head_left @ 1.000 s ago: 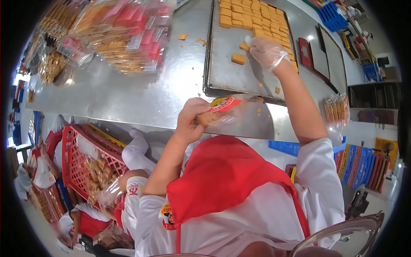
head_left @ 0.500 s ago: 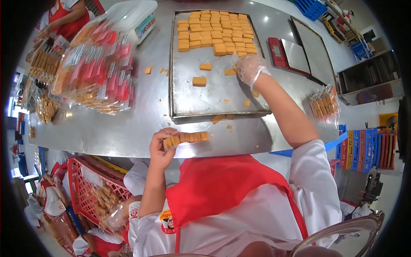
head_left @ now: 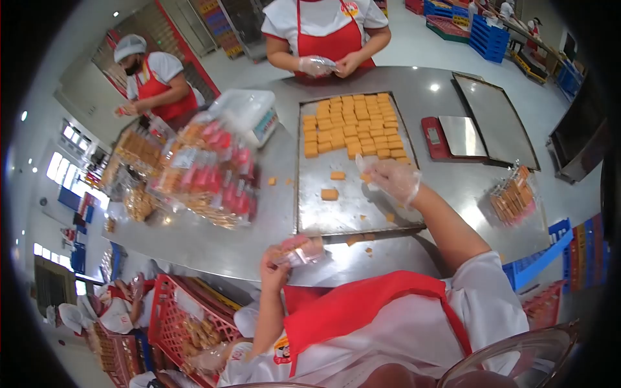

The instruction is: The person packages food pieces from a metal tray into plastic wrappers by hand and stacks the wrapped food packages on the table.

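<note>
My left hand (head_left: 275,266) is closed round a clear bag of biscuits (head_left: 301,251), held at the table's near edge, below the tray. Over the lower right part of the metal tray (head_left: 349,223) is my right hand (head_left: 393,180), in a clear plastic glove, with its fingers pressed together near a small biscuit piece; what they hold is too small to make out. Rows of orange-brown rectangular biscuits (head_left: 352,123) fill the tray's far part. Two loose biscuits (head_left: 329,194) and some crumbs lie on its nearer part.
Packed bags (head_left: 213,174) are heaped at the left, beside a lidded plastic tub (head_left: 249,113). A red scale (head_left: 436,139) and another tray (head_left: 495,116) stand at the right, near bagged sticks (head_left: 513,197). Co-workers (head_left: 326,39) stand across the table. A red crate (head_left: 187,317) is lower left.
The view has tilted up, bringing co-workers across the table into sight. The bag in my left hand has turned, its printed side showing differently. My right hand remains over the tray.
</note>
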Demonstrator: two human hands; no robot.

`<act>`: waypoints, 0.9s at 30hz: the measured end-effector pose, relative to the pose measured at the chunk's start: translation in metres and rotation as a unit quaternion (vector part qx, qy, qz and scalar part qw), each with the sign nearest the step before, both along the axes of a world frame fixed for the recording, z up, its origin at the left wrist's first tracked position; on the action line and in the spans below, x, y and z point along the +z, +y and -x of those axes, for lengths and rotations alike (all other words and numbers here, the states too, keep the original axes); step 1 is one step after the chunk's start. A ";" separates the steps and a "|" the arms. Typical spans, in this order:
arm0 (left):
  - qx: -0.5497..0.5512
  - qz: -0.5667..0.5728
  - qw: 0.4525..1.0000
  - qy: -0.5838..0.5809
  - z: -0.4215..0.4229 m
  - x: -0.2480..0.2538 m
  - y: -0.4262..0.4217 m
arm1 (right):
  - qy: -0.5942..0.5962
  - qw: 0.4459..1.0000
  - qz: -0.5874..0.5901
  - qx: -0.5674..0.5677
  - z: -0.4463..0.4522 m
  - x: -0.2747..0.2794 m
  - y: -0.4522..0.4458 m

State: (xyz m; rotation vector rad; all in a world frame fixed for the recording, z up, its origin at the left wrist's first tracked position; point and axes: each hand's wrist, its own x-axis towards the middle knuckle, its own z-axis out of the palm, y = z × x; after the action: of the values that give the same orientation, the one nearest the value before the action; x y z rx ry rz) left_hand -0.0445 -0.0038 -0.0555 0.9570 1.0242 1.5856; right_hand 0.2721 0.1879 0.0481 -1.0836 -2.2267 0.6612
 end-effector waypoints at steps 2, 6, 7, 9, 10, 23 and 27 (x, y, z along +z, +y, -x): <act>-0.012 -0.014 1.000 0.010 0.003 -0.002 0.000 | 0.032 0.998 -0.032 0.036 0.008 -0.003 -0.006; -0.028 -0.039 0.998 0.027 0.004 -0.004 0.000 | 0.017 0.979 0.152 0.134 0.024 0.042 -0.043; -0.036 -0.038 0.998 0.041 0.003 -0.001 0.002 | 0.033 0.973 0.056 0.222 0.028 0.046 -0.051; -0.052 -0.027 0.996 0.063 -0.002 0.007 0.001 | 0.002 0.937 0.014 0.348 0.040 0.044 -0.059; -0.083 -0.038 0.992 0.084 -0.004 0.013 0.003 | -0.071 0.920 -0.011 0.386 0.049 0.058 -0.063; -0.167 -0.121 0.882 0.425 -0.032 0.085 -0.004 | -0.341 0.834 -0.079 0.426 0.070 0.084 -0.111; -0.222 -0.076 0.874 0.425 -0.043 0.094 -0.017 | -0.325 0.837 -0.121 0.423 0.057 0.064 -0.110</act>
State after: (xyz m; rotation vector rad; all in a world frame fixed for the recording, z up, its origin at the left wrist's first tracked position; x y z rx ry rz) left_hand -0.0018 -0.0212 0.0386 1.9363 1.1310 0.8406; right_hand 0.2155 0.0774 0.1121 -0.1091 -3.2990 0.3159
